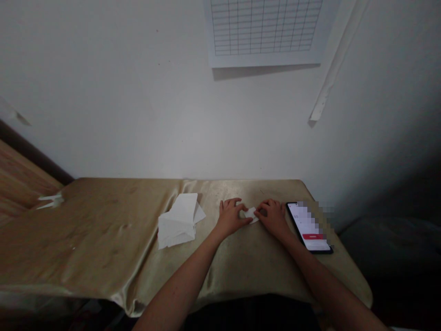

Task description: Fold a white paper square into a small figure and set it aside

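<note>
A small white piece of paper (252,214) lies between my two hands, low over the cloth-covered table. My left hand (230,218) has its thumb and index finger at the paper's left and lower edge, while its other fingers curl loosely. At the paper's right side, my right hand (273,217) pinches it between thumb and fingertips. The fingers cover part of the paper, so its full shape is hidden. Left of my left hand sits a loose pile of white paper sheets (179,223), overlapping at several angles.
A phone (310,230) with a lit screen lies right of my right hand. Shiny gold cloth (93,230) covers the table, with a raised fold left of the pile. White scraps (51,201) lie far left. A printed grid sheet (265,59) hangs on the wall behind.
</note>
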The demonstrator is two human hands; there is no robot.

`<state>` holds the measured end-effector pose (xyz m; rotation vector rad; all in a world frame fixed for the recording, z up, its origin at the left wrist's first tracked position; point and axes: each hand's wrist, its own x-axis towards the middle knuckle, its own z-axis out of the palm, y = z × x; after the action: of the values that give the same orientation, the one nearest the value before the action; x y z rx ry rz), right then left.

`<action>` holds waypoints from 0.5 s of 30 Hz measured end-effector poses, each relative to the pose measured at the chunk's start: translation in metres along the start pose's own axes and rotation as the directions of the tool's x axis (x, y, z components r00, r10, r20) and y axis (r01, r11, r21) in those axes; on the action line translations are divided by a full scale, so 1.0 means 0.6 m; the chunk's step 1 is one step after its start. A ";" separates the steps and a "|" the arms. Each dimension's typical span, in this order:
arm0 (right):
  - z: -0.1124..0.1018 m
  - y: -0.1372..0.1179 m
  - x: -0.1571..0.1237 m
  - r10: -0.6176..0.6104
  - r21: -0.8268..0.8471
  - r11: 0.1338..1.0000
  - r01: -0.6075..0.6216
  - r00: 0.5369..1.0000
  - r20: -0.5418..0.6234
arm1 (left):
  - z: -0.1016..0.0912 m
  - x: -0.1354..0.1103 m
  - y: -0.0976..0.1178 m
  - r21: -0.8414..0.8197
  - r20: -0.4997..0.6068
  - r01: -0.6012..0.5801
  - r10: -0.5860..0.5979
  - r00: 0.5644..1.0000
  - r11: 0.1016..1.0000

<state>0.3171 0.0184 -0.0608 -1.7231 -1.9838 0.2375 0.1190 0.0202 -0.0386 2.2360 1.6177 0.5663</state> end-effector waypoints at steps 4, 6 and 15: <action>-0.001 -0.003 0.000 0.005 -0.001 1.000 -0.005 1.000 0.002 | 0.002 0.000 -0.001 0.007 0.002 0.007 -0.007 1.000 1.000; -0.002 -0.004 0.000 0.006 -0.007 1.000 -0.006 1.000 0.000 | 0.004 0.001 -0.002 0.012 0.002 0.005 -0.006 1.000 1.000; 0.005 -0.009 -0.003 0.007 -0.019 1.000 -0.008 0.999 -0.046 | 0.002 0.000 0.000 0.008 0.011 0.017 -0.017 1.000 1.000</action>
<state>0.3114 0.0161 -0.0614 -1.7328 -1.9538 0.1804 0.1200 0.0203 -0.0397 2.2254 1.6351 0.5433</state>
